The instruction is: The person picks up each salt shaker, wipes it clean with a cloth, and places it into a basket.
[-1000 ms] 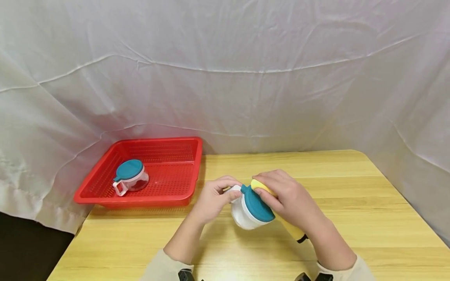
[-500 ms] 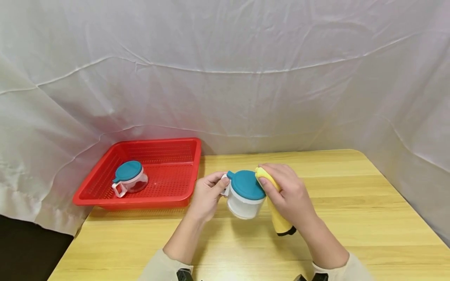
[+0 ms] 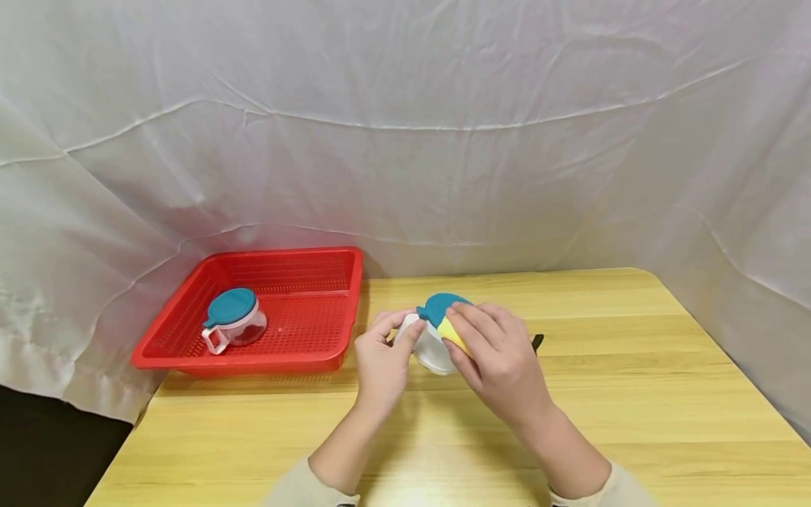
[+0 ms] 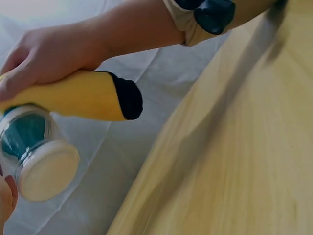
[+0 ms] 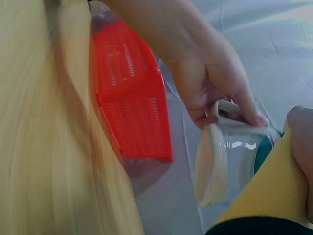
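My left hand (image 3: 382,362) pinches the white handle (image 5: 230,111) of a clear seasoning jar (image 3: 432,353) with a teal lid (image 3: 441,305). The jar is tilted and held up over the table, its base showing in the left wrist view. In my right hand (image 3: 500,355) is a bunched yellow cloth (image 4: 80,95) with a black edge, its fingers pressing the cloth against the lid and upper side of the jar. Part of the lid is hidden behind those fingers in the head view.
To the left stands a red perforated basket (image 3: 253,366) holding a similar teal-lidded jar (image 3: 233,308). Both rest on a light wooden table (image 3: 633,394). A pale hanging sheet (image 3: 405,190) closes off the back and sides.
The jar has risen and moved slightly away from me, its lid turned more toward the back. The right hand has shifted the cloth from the lid's right edge to its front.
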A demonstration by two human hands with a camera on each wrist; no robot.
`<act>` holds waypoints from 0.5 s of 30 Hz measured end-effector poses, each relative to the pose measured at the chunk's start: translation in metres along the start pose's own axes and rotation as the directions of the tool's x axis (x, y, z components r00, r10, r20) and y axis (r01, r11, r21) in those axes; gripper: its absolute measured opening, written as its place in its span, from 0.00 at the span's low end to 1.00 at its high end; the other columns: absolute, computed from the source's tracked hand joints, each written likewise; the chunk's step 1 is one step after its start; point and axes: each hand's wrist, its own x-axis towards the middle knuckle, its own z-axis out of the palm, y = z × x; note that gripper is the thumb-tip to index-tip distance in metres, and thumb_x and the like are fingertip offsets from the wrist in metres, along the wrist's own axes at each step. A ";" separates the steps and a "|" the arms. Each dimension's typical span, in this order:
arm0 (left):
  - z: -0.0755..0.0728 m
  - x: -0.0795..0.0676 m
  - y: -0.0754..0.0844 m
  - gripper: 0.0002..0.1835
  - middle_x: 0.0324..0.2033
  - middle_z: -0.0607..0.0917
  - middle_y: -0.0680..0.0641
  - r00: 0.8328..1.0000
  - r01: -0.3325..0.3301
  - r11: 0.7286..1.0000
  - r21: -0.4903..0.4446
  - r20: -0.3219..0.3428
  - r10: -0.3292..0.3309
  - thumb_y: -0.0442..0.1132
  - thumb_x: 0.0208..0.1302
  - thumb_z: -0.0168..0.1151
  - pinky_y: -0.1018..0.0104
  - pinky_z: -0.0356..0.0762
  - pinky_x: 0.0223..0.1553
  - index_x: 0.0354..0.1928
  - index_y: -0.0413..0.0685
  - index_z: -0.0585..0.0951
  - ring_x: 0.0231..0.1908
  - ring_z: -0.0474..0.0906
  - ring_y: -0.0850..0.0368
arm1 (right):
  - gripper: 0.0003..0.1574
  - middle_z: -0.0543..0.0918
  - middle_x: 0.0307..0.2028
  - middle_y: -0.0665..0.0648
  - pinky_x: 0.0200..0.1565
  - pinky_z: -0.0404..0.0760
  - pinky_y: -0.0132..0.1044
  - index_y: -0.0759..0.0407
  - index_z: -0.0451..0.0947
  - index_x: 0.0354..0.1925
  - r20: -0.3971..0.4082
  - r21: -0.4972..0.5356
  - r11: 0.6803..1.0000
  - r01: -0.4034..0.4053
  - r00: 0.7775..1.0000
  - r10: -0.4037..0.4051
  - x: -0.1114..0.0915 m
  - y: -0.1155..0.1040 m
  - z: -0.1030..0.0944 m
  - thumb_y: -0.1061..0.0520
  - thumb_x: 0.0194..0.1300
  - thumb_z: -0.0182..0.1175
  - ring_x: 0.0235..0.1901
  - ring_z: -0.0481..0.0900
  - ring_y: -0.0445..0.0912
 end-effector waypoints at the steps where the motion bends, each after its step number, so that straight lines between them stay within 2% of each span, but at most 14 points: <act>1: 0.001 -0.002 0.000 0.11 0.36 0.86 0.48 1.000 -0.013 1.000 0.019 -0.006 0.013 0.41 0.58 0.72 0.66 0.86 0.34 0.42 0.47 0.88 0.38 0.80 0.58 | 0.23 0.86 0.45 0.59 0.37 0.80 0.51 0.64 0.83 0.49 0.007 -0.012 1.000 0.006 1.000 -0.006 -0.001 -0.002 0.001 0.48 0.74 0.53 0.41 0.80 0.57; 4: 0.005 -0.008 0.000 0.10 0.34 0.85 0.49 0.998 -0.053 0.995 0.085 -0.022 0.055 0.39 0.58 0.73 0.70 0.84 0.33 0.41 0.47 0.89 0.37 0.79 0.59 | 0.23 0.86 0.45 0.58 0.35 0.79 0.51 0.63 0.83 0.49 0.027 -0.038 0.999 0.023 0.999 -0.022 -0.002 -0.005 0.002 0.47 0.75 0.52 0.41 0.80 0.56; 8: 0.008 -0.013 0.000 0.08 0.33 0.84 0.50 0.997 -0.074 0.989 0.127 -0.028 0.078 0.36 0.58 0.72 0.72 0.80 0.30 0.40 0.47 0.89 0.34 0.77 0.59 | 0.22 0.86 0.46 0.57 0.34 0.79 0.50 0.62 0.83 0.49 0.038 -0.055 0.998 0.038 0.999 -0.035 -0.004 -0.008 0.004 0.47 0.75 0.52 0.41 0.80 0.56; 13: 0.005 -0.008 0.000 0.09 0.35 0.86 0.49 0.998 -0.051 0.995 0.083 -0.037 0.054 0.40 0.58 0.72 0.69 0.85 0.35 0.41 0.47 0.89 0.37 0.80 0.58 | 0.22 0.87 0.46 0.58 0.36 0.80 0.49 0.62 0.84 0.49 0.018 -0.029 0.998 0.059 0.998 -0.058 -0.002 -0.005 0.003 0.47 0.74 0.53 0.41 0.81 0.56; 15: 0.003 -0.004 0.000 0.10 0.35 0.87 0.48 0.998 -0.032 0.998 0.052 -0.049 0.034 0.41 0.58 0.72 0.68 0.85 0.34 0.41 0.46 0.88 0.37 0.81 0.59 | 0.22 0.87 0.46 0.59 0.37 0.80 0.50 0.63 0.84 0.49 0.003 -0.011 0.997 0.071 0.998 -0.071 0.000 -0.002 0.002 0.47 0.74 0.54 0.42 0.81 0.56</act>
